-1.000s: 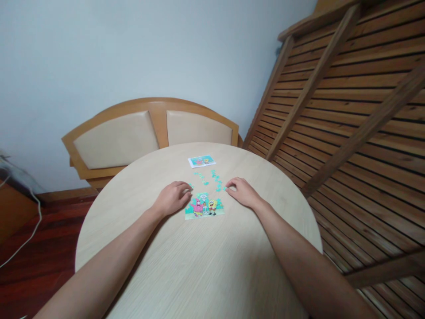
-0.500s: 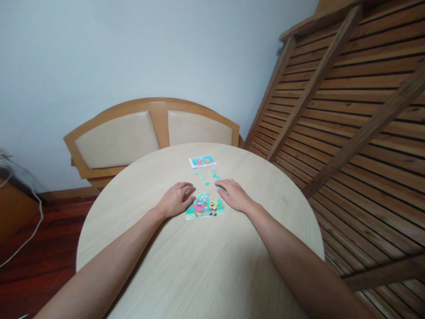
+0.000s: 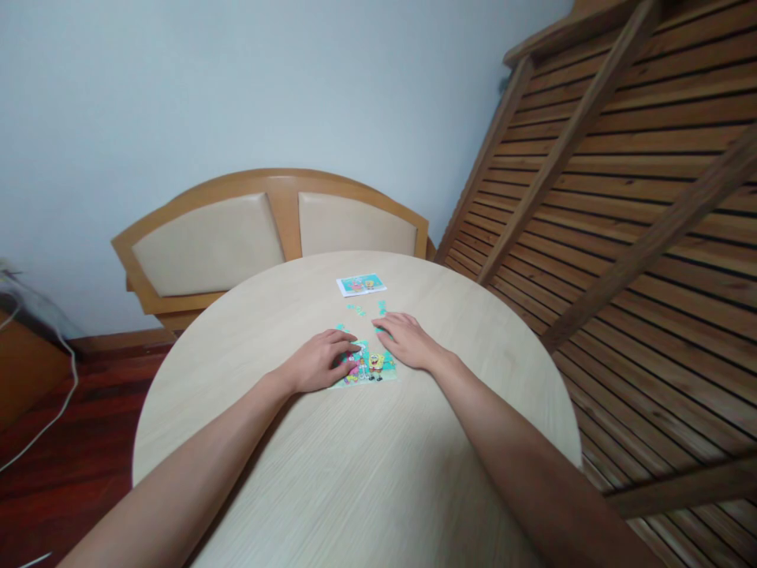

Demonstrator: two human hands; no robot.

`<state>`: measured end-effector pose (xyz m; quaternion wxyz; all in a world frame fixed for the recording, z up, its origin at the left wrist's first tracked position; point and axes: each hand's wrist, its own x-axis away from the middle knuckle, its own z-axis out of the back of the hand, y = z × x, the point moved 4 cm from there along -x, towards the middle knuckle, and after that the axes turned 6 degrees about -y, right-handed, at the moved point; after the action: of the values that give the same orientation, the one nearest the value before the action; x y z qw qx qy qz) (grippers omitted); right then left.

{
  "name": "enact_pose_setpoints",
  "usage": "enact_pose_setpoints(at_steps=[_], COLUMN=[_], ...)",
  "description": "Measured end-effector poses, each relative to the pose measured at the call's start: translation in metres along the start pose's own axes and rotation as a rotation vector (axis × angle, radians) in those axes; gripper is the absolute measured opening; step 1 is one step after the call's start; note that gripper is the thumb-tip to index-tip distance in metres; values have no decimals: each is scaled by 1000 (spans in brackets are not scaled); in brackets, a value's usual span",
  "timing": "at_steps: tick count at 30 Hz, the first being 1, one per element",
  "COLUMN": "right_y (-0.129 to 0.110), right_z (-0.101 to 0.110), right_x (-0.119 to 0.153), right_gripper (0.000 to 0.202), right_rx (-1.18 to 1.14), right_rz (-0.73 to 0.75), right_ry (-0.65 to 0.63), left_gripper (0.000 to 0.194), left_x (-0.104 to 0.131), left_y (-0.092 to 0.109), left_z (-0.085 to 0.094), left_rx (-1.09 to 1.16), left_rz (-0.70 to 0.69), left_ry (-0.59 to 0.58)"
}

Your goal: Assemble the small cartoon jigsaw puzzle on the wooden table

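Observation:
On the round table (image 3: 355,473) lies a partly assembled cartoon puzzle (image 3: 376,368) with a pink and a yellow figure. My left hand (image 3: 324,360) rests over its left part, fingers apart, covering some of the pink figure. At its upper right edge is my right hand (image 3: 408,339), palm down with fingers spread, partly hiding green pieces beneath the fingertips. Loose green pieces (image 3: 356,309) lie beyond the puzzle, with more (image 3: 382,306) just past my right fingers. A picture card (image 3: 361,285) lies farther back.
A headboard with cream panels (image 3: 206,244) stands behind the table against the wall. Wooden slats (image 3: 620,221) lean at the right. A white cable (image 3: 74,379) hangs at the left above the red floor.
My left hand has moved right onto the puzzle's left part. My right hand has shifted slightly left and away from me, over green pieces. The puzzle sits slightly farther left.

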<state>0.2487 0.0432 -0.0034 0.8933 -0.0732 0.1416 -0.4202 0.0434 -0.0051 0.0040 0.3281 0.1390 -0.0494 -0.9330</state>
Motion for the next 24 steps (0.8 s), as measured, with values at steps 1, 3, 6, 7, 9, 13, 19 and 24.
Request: enact_pose_setpoints(at_steps=[1, 3, 6, 7, 9, 13, 19, 24], right_y=[4, 11, 16, 15, 8, -7, -15, -11], right_z=[4, 11, 20, 23, 26, 30, 32, 39], right_x=[3, 10, 21, 24, 29, 35, 37, 40], right_gripper=[36, 31, 27, 26, 24, 22, 18, 22], right_rx=[10, 19, 2, -21, -85, -197, -272, -285], right_rz=[-8, -21, -30, -16, 33, 61, -4, -22], right_ry=[19, 49, 61, 51, 7, -98, -144, -195], left_gripper=[35, 36, 37, 38, 39, 39, 40, 40], left_x=[1, 4, 7, 7, 7, 7, 8, 8], left_y=[-3, -9, -14, -15, -15, -13, -17, -18], left_z=[0, 1, 2, 2, 2, 3, 2, 2], left_rx=[-3, -5, -14, -19, -23, -4, -14, -25], left_rz=[5, 17, 43, 51, 60, 66, 75, 84], left_ry=[0, 3, 9, 9, 8, 22, 17, 15])
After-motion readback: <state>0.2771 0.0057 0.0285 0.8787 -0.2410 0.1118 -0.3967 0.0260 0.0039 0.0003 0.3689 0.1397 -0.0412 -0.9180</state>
